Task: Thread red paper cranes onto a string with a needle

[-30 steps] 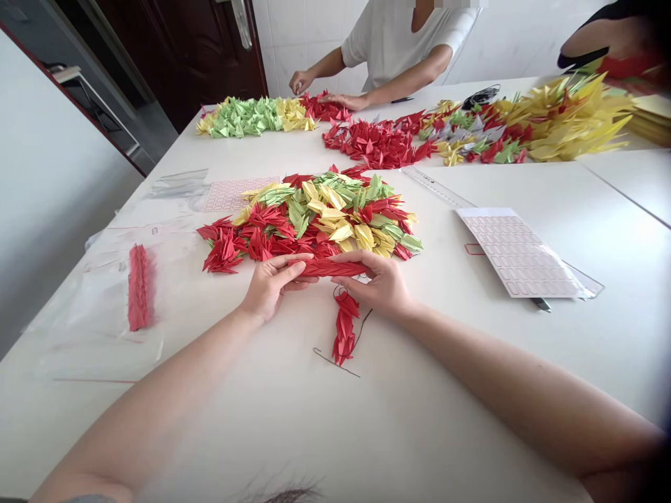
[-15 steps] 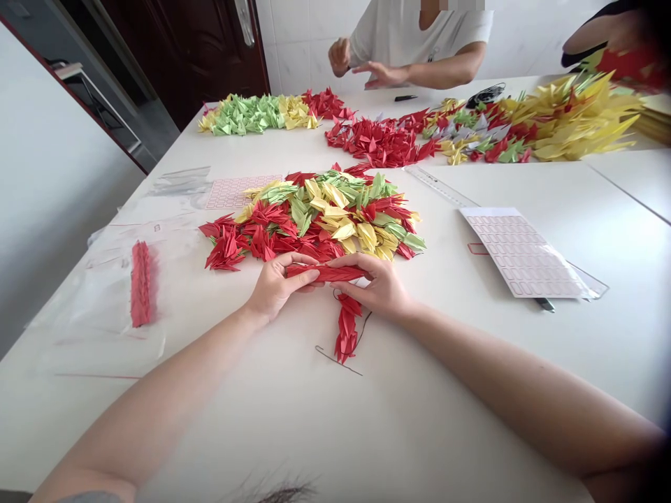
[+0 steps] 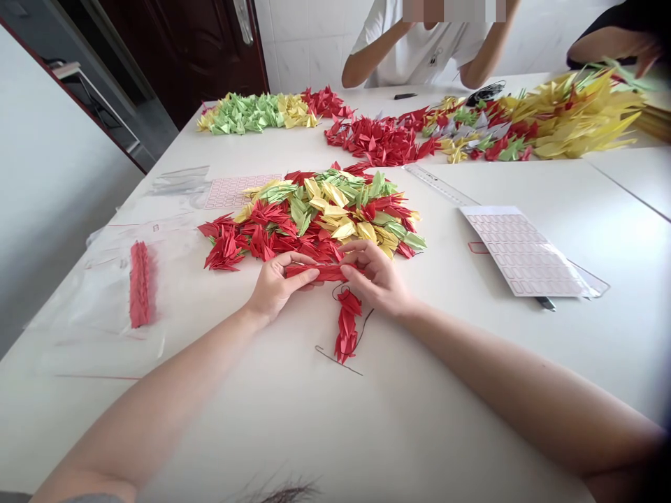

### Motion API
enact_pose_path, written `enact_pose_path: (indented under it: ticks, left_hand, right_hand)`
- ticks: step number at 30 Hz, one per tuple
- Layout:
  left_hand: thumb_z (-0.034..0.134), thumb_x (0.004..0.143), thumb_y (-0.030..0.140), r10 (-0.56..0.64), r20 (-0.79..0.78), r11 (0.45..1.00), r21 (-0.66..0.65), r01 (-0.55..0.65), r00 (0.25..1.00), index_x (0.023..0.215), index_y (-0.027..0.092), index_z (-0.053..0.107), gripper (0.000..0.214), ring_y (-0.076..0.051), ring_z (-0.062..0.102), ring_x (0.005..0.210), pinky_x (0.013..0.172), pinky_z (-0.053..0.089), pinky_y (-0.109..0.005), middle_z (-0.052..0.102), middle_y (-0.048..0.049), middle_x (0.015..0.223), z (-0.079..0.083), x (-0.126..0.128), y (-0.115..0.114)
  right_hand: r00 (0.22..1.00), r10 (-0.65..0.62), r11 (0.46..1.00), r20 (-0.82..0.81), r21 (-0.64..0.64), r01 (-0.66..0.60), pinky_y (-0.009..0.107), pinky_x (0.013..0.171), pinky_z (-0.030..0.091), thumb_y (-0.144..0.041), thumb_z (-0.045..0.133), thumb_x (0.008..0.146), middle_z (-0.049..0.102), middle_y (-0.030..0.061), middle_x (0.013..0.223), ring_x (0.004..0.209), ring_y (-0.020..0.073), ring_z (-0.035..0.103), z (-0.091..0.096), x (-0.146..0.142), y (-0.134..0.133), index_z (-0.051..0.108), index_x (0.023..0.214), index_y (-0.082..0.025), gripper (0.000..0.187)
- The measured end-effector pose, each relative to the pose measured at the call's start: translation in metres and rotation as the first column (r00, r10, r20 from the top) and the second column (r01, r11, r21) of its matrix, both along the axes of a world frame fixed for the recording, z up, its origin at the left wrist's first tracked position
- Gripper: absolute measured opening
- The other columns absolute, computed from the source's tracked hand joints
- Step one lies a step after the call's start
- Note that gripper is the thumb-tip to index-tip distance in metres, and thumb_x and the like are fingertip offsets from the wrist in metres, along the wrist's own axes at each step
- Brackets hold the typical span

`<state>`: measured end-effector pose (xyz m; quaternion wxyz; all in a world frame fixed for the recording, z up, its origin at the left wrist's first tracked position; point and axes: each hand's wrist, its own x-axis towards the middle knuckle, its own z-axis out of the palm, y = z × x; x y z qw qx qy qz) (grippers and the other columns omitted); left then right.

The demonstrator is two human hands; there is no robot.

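Both my left hand (image 3: pixel 275 285) and right hand (image 3: pixel 378 278) pinch a red paper stack (image 3: pixel 319 272), seemingly threaded, beside the paper pile (image 3: pixel 314 216).

1. Bright, even daylight fills the scene. The white table (image 3: pixel 472 391) reflects it softly, without hard glare.
2. Shadows are faint and short. A soft one lies under the left hand (image 3: pixel 275 288) and right hand (image 3: pixel 378 281), which pinch the red paper strip (image 3: pixel 321 272).
3. Focus is sharpest at the grip and on the paper pile (image 3: pixel 325 209) just beyond it.
4. Nearer than the grip, the forearms (image 3: pixel 172 398) blur towards the lower edge, and the lower right corner darkens.
5. Far beyond the grip, a co-worker's arms (image 3: pixel 370 56) are blurred. Table edges bow near the frame borders.
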<state>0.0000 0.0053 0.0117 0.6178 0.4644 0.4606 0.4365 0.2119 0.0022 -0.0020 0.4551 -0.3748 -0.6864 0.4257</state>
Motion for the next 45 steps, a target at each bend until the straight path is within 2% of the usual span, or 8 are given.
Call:
enact_pose_path:
  ticks: [6, 12, 15, 28, 34, 37, 40, 45]
  left_hand:
    - [0.091, 0.063, 0.041, 0.034, -0.006, 0.999, -0.009, -0.034, 0.999, 0.091, 0.015, 0.073, 0.042, -0.020, 0.076, 0.075, 0.070, 0.060, -0.027, 0.078, -0.0063, 0.084, 0.0009, -0.0019, 0.0006]
    - [0.090, 0.066, 0.035, -0.299, -0.090, 0.954, -0.020, 0.298, 0.950, 0.103, 0.016, 0.080, 0.043, -0.027, 0.075, 0.099, 0.089, 0.061, -0.036, 0.079, -0.0121, 0.106, 0.0034, -0.0041, 0.0022]
    - [0.089, 0.068, 0.035, -0.353, -0.126, 0.936, -0.052, 0.349, 0.927, 0.108, 0.018, 0.079, 0.044, -0.028, 0.076, 0.100, 0.090, 0.061, -0.036, 0.080, -0.0115, 0.104, 0.0025, -0.0044, 0.0024]
    - [0.088, 0.069, 0.041, -0.202, -0.038, 0.979, -0.009, 0.201, 0.979, 0.100, 0.017, 0.080, 0.040, -0.023, 0.076, 0.086, 0.081, 0.062, -0.034, 0.079, -0.0095, 0.102, -0.0006, -0.0020, 0.0019]
    - [0.084, 0.073, 0.045, -0.218, -0.101, 0.975, 0.012, 0.220, 0.971, 0.110, 0.016, 0.075, 0.049, -0.016, 0.069, 0.064, 0.057, 0.053, -0.024, 0.077, -0.0065, 0.083, 0.0015, -0.0050, 0.0039]
    - [0.084, 0.073, 0.046, -0.242, -0.099, 0.969, 0.013, 0.245, 0.965, 0.113, 0.017, 0.074, 0.051, -0.015, 0.069, 0.064, 0.055, 0.051, -0.022, 0.077, -0.0053, 0.081, 0.0017, -0.0062, 0.0046]
    - [0.081, 0.076, 0.050, -0.204, 0.005, 0.979, 0.009, 0.204, 0.979, 0.109, 0.016, 0.074, 0.048, -0.017, 0.073, 0.074, 0.066, 0.057, -0.025, 0.078, -0.0075, 0.091, 0.0010, -0.0063, 0.0053]
    - [0.083, 0.075, 0.045, -0.058, 0.144, 0.998, -0.011, 0.060, 0.988, 0.103, 0.016, 0.071, 0.042, -0.020, 0.076, 0.082, 0.074, 0.060, -0.027, 0.079, -0.0071, 0.093, -0.0015, -0.0050, 0.0070]
  right_hand:
    - [0.991, -0.073, 0.995, -0.111, -0.082, 0.064, 0.030, 0.063, 0.048, -0.063, 0.057, 0.094, 0.055, -0.0014, 0.074, 0.065, 0.0151, 0.055, 0.0019, 0.0017, 0.0017, 0.052, 0.112, -0.023, 0.044]
    - [0.983, -0.152, 0.988, -0.102, 0.027, 0.155, 0.027, 0.054, 0.040, -0.055, 0.068, 0.089, 0.056, -0.0031, 0.069, 0.058, 0.0118, 0.049, 0.0010, -0.0032, 0.0033, 0.053, 0.104, -0.023, 0.038]
    - [0.986, -0.141, 0.989, -0.086, 0.035, 0.145, 0.027, 0.055, 0.043, -0.054, 0.073, 0.085, 0.061, -0.0017, 0.071, 0.060, 0.0120, 0.055, 0.0016, -0.0042, 0.0025, 0.054, 0.100, -0.022, 0.039]
    - [0.975, -0.221, 0.971, -0.020, 0.090, 0.222, 0.030, 0.059, 0.046, -0.055, 0.065, 0.091, 0.061, 0.0014, 0.074, 0.063, 0.0138, 0.053, 0.0005, -0.0029, 0.0027, 0.059, 0.084, -0.022, 0.035]
    - [0.992, -0.024, 0.952, 0.122, 0.307, -0.014, 0.039, 0.086, 0.056, -0.045, 0.074, 0.088, 0.068, 0.0104, 0.112, 0.105, 0.0245, 0.064, 0.0039, 0.0016, 0.0041, 0.064, 0.112, -0.022, 0.034]
    - [0.983, -0.018, 0.920, 0.182, 0.387, -0.055, 0.041, 0.092, 0.056, -0.035, 0.074, 0.089, 0.070, 0.0089, 0.109, 0.104, 0.0244, 0.066, 0.0020, 0.0008, 0.0046, 0.067, 0.109, -0.023, 0.024]
    - [0.985, -0.071, 0.920, 0.158, 0.392, 0.004, 0.038, 0.083, 0.057, -0.033, 0.073, 0.089, 0.070, 0.0067, 0.100, 0.093, 0.0221, 0.067, -0.0001, -0.0009, 0.0036, 0.067, 0.100, -0.024, 0.016]
    - [0.974, -0.209, 0.946, 0.084, 0.270, 0.180, 0.038, 0.082, 0.056, -0.042, 0.076, 0.085, 0.069, 0.0069, 0.101, 0.092, 0.0226, 0.066, -0.0029, -0.0026, 0.0015, 0.061, 0.102, -0.023, 0.030]
